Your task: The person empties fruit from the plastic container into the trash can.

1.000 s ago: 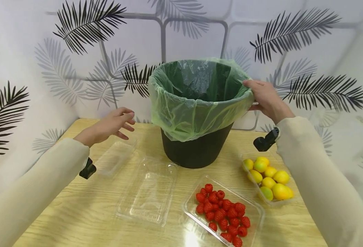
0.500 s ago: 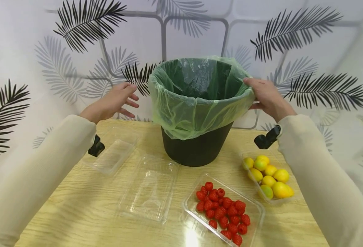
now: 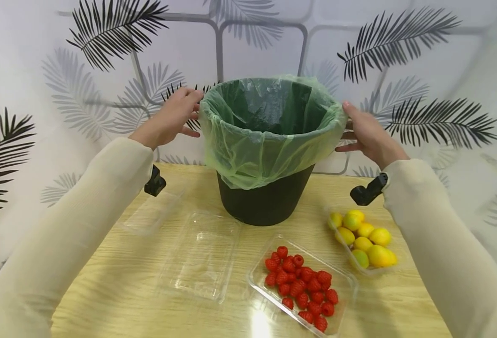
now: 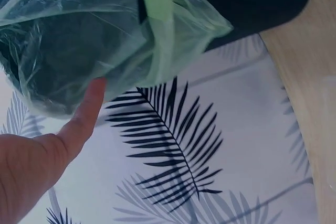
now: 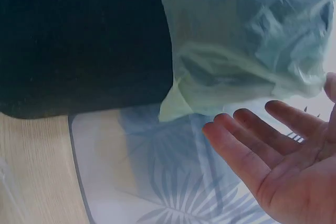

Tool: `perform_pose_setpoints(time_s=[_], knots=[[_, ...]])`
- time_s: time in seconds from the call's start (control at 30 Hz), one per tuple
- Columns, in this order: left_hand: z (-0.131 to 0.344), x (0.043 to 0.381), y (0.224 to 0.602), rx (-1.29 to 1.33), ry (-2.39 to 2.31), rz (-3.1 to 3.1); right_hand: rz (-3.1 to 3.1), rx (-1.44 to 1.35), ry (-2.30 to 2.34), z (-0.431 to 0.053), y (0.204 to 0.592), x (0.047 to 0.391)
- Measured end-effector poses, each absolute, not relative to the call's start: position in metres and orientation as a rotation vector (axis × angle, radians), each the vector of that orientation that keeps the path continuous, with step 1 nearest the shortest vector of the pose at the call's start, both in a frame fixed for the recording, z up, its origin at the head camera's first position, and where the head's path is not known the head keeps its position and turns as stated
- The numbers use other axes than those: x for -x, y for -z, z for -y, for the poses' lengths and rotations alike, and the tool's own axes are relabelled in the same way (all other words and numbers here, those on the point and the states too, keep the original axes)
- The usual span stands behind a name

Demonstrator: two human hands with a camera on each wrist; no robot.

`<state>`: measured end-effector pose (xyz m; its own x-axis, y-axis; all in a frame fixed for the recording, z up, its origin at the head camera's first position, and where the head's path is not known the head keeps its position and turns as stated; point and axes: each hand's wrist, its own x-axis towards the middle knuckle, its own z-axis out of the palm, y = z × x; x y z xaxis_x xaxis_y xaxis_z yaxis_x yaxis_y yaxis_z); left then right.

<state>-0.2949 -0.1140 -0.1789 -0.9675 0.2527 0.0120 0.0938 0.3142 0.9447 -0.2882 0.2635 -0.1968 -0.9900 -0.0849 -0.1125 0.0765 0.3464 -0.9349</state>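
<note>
A black bin [image 3: 261, 204] stands upright at the back of the table, lined with a thin green plastic bag [image 3: 265, 152] folded down over its rim. My left hand [image 3: 170, 119] is at the bin's left rim; in the left wrist view its thumb [image 4: 86, 108] lies against the bag, and its other fingers are hidden there. My right hand [image 3: 370, 136] is at the right rim, its thumb by the edge. The right wrist view shows its fingers [image 5: 244, 145] spread and fairly straight beside the bag, gripping nothing.
In front of the bin lie a clear tray of raspberries [image 3: 299, 286] and, at right, a clear tray of small yellow lemons [image 3: 362, 239]. Two clear trays without fruit, one nearer [image 3: 202, 258] and one farther left [image 3: 151, 211], lie on the wooden table [image 3: 117, 291]. A leaf-patterned sheet hangs behind.
My left hand has risen and moved right to the bin's left rim. The right hand has loosened its hold on the bag, its fingers spreading at the right rim.
</note>
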Motion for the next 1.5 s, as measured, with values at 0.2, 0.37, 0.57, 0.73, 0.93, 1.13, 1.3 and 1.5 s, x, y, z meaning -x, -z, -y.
perform_pose_setpoints(time_s=[0.2,0.37,0.57,0.73,0.93,1.13,1.3,1.5], knots=[[0.107,0.298,0.175,-0.295,-1.737,-2.423,-2.483,0.019,1.603,-0.271,0.2,0.287],[0.097,0.301,0.176,-0.237,-1.711,-2.467,-2.524,0.036,1.507,-0.28,0.207,0.284],[0.09,0.305,0.183,-0.183,-1.782,-2.477,-2.574,0.045,1.413,-0.29,0.221,0.28],[0.083,0.305,0.186,-0.106,-1.891,-2.491,-2.581,0.04,1.37,-0.301,0.232,0.276],[0.077,0.307,0.188,-0.061,-1.931,-2.478,-2.569,0.04,1.325,-0.314,0.245,0.27],[0.079,0.307,0.19,-0.034,-1.874,-2.508,-2.577,0.028,1.252,-0.325,0.261,0.261],[0.078,0.307,0.192,-0.006,-1.836,-2.518,-2.577,0.013,1.206,-0.341,0.277,0.253],[0.077,0.307,0.194,0.003,-1.843,-2.514,-2.574,-0.011,1.172,-0.364,0.295,0.241]])
